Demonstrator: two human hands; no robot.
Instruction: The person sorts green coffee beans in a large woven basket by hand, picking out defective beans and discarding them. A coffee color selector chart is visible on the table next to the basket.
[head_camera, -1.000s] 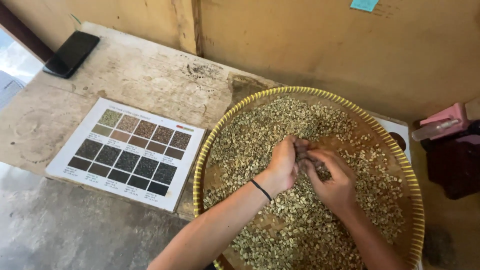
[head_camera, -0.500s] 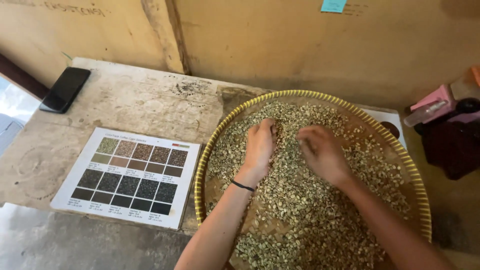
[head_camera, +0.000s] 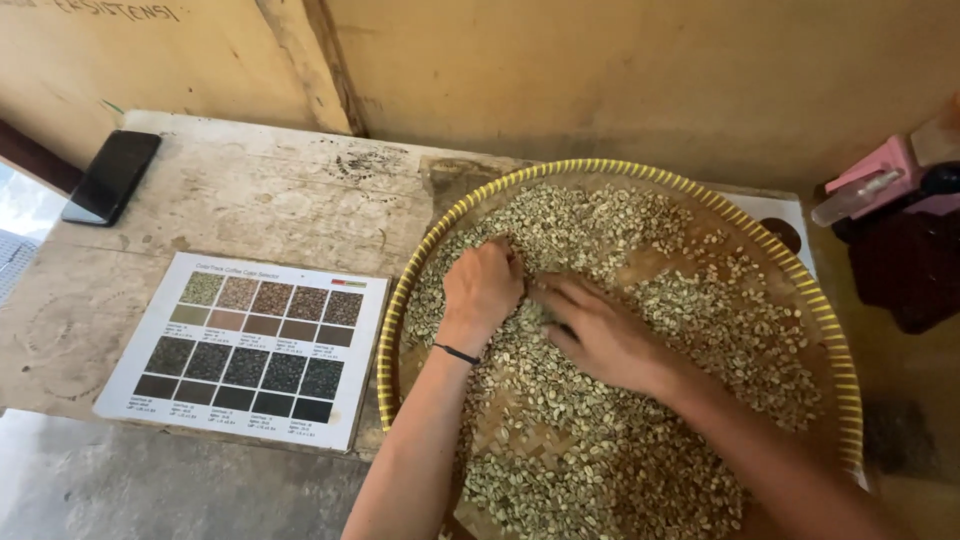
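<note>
Beans: pale green, spread across round woven tray on worktop.
Left hand: grip curled loosely on beans, holding none that I can see.
Right hand: flat, fingers spread.
Progress: most unsorted, I judge.
Beside: colour chart.

Behind the worktop, a bare tan wall, smooth and stained, crossed by a slanting wooden post near the far left corner. Worn, pale and scuffed all over, with dark marks by the far edge and faint ring stains toward the left edge; below the near edge, grey concrete floor. Soft, even daylight throughout, brightest off the left edge, with a patch of something pale and gridded showing there.
</note>
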